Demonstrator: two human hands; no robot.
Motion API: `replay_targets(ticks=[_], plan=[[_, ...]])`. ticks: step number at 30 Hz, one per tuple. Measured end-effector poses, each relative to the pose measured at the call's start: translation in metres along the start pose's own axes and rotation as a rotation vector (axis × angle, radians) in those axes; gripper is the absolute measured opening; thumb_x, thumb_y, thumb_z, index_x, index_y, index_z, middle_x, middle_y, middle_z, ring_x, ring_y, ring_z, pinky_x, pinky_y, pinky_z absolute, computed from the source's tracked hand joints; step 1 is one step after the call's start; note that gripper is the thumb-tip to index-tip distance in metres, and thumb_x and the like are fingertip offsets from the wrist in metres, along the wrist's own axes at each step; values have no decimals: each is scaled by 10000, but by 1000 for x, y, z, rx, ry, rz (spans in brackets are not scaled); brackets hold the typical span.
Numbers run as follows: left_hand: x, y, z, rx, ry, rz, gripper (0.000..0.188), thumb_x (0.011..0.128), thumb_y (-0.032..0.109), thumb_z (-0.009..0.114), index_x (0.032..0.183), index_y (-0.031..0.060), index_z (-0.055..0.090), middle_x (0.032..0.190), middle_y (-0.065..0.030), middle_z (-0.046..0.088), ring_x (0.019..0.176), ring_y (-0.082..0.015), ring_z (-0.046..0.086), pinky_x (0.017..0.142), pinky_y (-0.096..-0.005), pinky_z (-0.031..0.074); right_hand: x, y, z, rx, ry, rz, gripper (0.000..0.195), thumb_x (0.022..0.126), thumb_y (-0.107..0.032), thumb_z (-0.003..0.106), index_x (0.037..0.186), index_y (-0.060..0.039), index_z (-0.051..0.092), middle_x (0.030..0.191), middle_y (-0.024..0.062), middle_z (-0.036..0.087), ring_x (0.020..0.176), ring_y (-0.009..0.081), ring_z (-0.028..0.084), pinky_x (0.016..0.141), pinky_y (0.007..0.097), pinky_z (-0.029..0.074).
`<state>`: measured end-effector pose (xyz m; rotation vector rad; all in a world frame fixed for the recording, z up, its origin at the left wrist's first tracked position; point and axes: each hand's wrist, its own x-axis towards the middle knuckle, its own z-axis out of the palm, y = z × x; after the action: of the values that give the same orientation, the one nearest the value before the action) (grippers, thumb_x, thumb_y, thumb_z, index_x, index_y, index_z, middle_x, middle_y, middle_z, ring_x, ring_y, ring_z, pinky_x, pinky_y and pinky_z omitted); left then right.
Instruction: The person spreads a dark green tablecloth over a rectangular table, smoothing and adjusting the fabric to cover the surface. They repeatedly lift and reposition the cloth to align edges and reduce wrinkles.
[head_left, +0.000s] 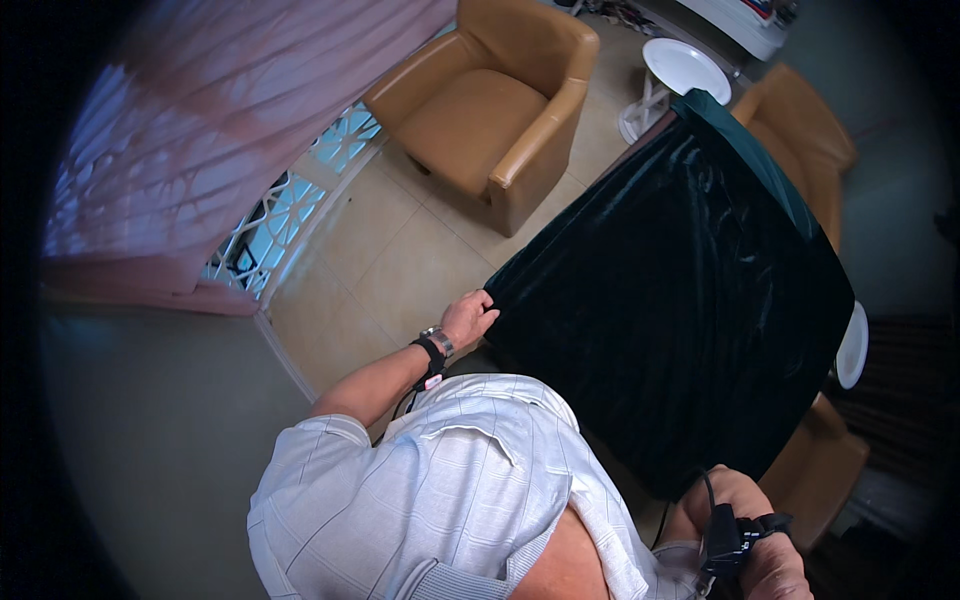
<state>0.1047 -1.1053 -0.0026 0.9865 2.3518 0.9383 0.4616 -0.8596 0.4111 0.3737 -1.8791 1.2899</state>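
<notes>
A large dark green velvet cloth spreads out before me, shiny in its folds. A lighter green strip runs along its far right edge. What lies under the cloth is mostly hidden. At its near left corner, my left hand pinches the edge between thumb and fingers. That wrist carries a metal-band watch and a black strap. My right arm bends at the lower right beside the cloth, with a black device strapped to it. My right hand is partly cut off by the frame, its fingers not visible.
A tan armchair stands on the tiled floor. Others sit right of the cloth. White round tables stand nearby. A pink curtain hangs at left above a white lattice.
</notes>
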Motion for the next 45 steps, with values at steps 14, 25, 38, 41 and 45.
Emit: replay_targets(ticks=[14, 25, 38, 41, 45], plan=[[34, 27, 14, 63, 60, 126, 172, 929, 159, 787, 1040, 82, 681, 965, -137, 678, 912, -384, 680, 799, -463, 565, 67, -26, 22, -39, -111, -82, 257, 1051, -225, 516, 1248, -73, 585, 623, 127, 652, 452, 187, 565, 418, 348, 405], [32, 61, 9, 155, -111, 349, 128, 923, 135, 772, 999, 84, 682, 1028, -126, 604, 963, -370, 639, 819, -474, 544, 79, 6, 31, 124, -16, -263, 91, 629, 47, 699, 584, -18, 654, 568, 85, 625, 456, 181, 599, 459, 287, 453], [81, 26, -12, 41, -453, 520, 181, 925, 179, 771, 1026, 66, 673, 1091, -159, 582, 1012, -401, 639, 850, -495, 554, 104, 22, 95, -350, 28, 191, 150, 846, -119, 658, 958, -22, 678, 601, 99, 649, 459, 204, 590, 436, 366, 447], [103, 15, -24, -33, -618, 554, 204, 934, 186, 771, 1063, 61, 675, 1127, -148, 587, 1032, -390, 651, 858, -485, 558, 133, 61, 140, -434, 130, 106, 231, 975, -191, 606, 1095, -14, 693, 634, 110, 657, 476, 211, 585, 436, 369, 435], [140, -8, -39, -152, -840, 747, 269, 931, 210, 794, 1113, 61, 665, 1149, -122, 580, 1054, -361, 664, 863, -482, 561, 156, 134, 179, -434, 130, 96, 159, 986, -112, 617, 1085, -26, 707, 716, 89, 667, 569, 182, 614, 507, 319, 467]])
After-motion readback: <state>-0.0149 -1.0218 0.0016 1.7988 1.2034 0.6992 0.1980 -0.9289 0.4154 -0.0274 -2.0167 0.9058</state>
